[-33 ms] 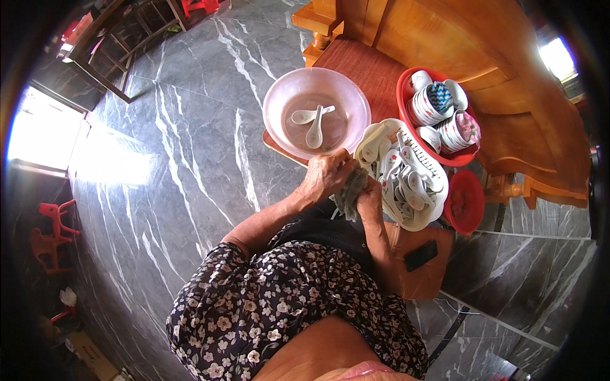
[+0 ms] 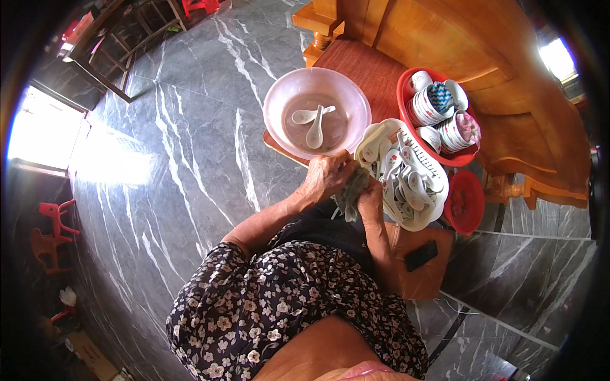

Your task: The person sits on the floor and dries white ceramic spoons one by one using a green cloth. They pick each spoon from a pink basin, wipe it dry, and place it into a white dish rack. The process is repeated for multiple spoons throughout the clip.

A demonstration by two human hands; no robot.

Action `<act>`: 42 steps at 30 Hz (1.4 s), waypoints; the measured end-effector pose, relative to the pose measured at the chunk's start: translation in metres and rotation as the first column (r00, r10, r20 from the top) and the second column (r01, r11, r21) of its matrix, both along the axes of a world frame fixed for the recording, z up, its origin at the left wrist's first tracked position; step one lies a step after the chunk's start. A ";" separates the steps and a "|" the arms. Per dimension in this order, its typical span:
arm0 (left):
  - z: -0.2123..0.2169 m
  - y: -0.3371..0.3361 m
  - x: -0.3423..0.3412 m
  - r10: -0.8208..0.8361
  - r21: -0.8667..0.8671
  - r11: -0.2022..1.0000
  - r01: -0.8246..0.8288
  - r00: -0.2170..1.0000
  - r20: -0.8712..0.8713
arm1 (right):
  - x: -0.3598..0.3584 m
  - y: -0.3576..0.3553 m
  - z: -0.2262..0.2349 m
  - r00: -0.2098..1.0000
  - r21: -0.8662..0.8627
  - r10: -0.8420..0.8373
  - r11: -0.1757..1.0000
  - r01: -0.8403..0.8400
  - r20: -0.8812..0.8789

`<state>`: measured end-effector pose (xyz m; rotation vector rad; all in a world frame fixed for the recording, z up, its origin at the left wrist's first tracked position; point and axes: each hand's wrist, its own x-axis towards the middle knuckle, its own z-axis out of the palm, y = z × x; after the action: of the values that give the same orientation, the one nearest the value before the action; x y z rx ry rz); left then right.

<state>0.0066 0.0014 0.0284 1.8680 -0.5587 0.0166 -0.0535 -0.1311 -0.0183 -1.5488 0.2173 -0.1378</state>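
Note:
My left hand [image 2: 327, 174] and my right hand [image 2: 370, 193] are closed together on a crumpled grey cloth [image 2: 351, 192], right at the near edge of a white plastic basket [image 2: 424, 222]. The basket is full of several white ceramic spoons [image 2: 406, 178]. I cannot tell whether a spoon is wrapped inside the cloth. Just beyond my left hand stands a translucent pink basin [image 2: 274, 108] holding two white spoons [image 2: 312, 124] in a little water.
A red basket [image 2: 403, 95] of stacked patterned bowls sits behind the white basket on a wooden bench [image 2: 356, 63]. A small red bowl [image 2: 466, 202] lies to the right. A black phone [image 2: 420, 255] rests on a brown stool. Grey marble floor [image 2: 190, 159] spreads left.

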 end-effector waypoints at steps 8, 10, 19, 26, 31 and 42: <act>-0.008 -0.002 -0.005 -0.014 -0.008 1.000 0.013 0.997 -0.070 | 0.001 -0.002 -0.004 0.999 0.012 -0.020 1.000 0.020 0.025; -0.013 0.000 -0.002 -0.007 -0.019 1.000 0.006 0.998 -0.061 | 0.000 -0.003 -0.011 0.999 0.130 0.032 0.991 -0.028 -0.033; -0.009 0.004 0.011 0.148 0.098 0.984 -0.151 0.988 0.036 | -0.007 0.005 -0.014 0.980 0.520 0.197 0.835 -0.182 0.028; -0.007 0.017 0.031 0.257 -0.005 0.966 -0.257 0.966 0.038 | -0.012 0.009 0.006 0.973 0.385 0.229 0.896 -0.221 0.025; -0.012 0.018 0.032 0.256 0.033 0.965 -0.259 0.964 0.068 | -0.008 0.009 0.002 0.980 0.177 0.197 0.964 -0.198 0.026; -0.020 0.007 0.008 0.121 0.025 0.992 -0.122 0.992 0.025 | -0.001 0.006 -0.003 0.995 -0.039 0.093 0.995 -0.093 0.019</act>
<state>0.0146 0.0086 0.0086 1.9276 -0.4627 0.1125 -0.0540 -0.1255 -0.0212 -1.5912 0.1262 -0.0851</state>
